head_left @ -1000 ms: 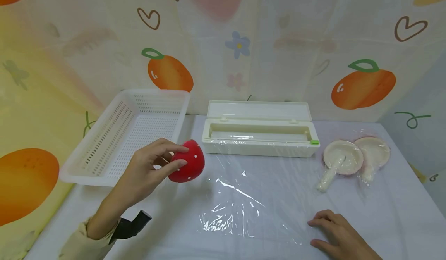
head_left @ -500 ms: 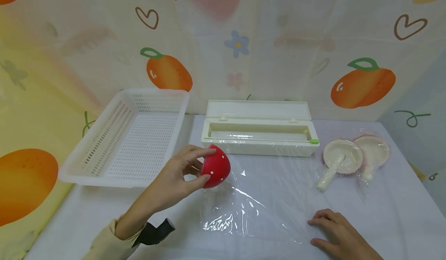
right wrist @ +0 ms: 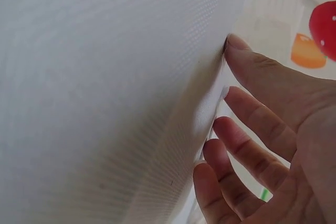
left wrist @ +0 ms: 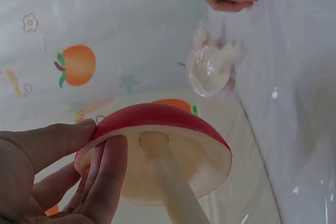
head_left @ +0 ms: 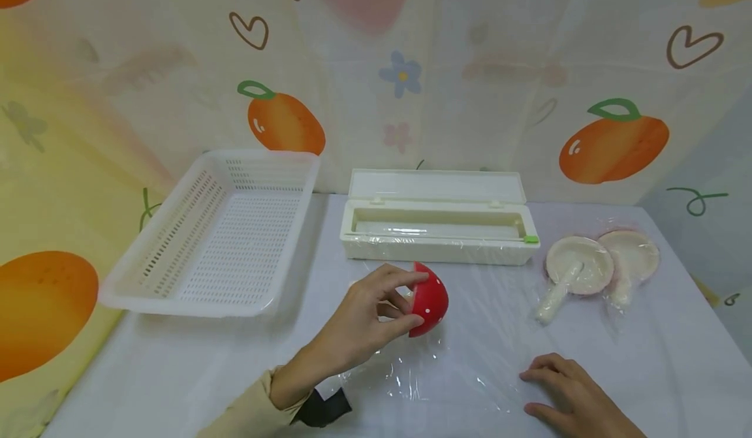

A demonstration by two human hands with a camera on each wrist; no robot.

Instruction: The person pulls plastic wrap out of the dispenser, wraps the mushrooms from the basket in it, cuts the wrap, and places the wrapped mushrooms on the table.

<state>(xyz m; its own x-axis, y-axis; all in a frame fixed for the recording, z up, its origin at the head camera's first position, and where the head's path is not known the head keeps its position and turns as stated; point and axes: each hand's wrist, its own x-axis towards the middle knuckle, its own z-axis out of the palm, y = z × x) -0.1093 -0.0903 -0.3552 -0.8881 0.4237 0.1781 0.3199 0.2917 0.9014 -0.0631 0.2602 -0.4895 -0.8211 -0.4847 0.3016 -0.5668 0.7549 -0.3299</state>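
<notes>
My left hand (head_left: 364, 314) pinches the rim of a mushroom's red, white-dotted cap (head_left: 430, 299), thumb and fingers at its edge. In the left wrist view the mushroom's cream underside and stem (left wrist: 170, 179) show, the stem pointing down and away from the cap. The mushroom is held above a clear sheet of cling film (head_left: 405, 379) spread over the white cloth. My right hand (head_left: 566, 392) rests its fingertips on the table at the film's right edge, fingers loosely bent, holding nothing. In the right wrist view its fingertips (right wrist: 239, 43) touch the white surface.
Behind the film stands a white cling film dispenser (head_left: 440, 252), lid raised, with a green slider (head_left: 531, 239) at its right end. Two film-wrapped mushrooms (head_left: 578, 265) lie at the right. A white perforated basket (head_left: 205, 304) stands at the left. A printed curtain (head_left: 470, 98) hangs behind.
My left hand has carried the mushroom rightward from beside the basket to over the cling film. My right hand has stayed where it was.
</notes>
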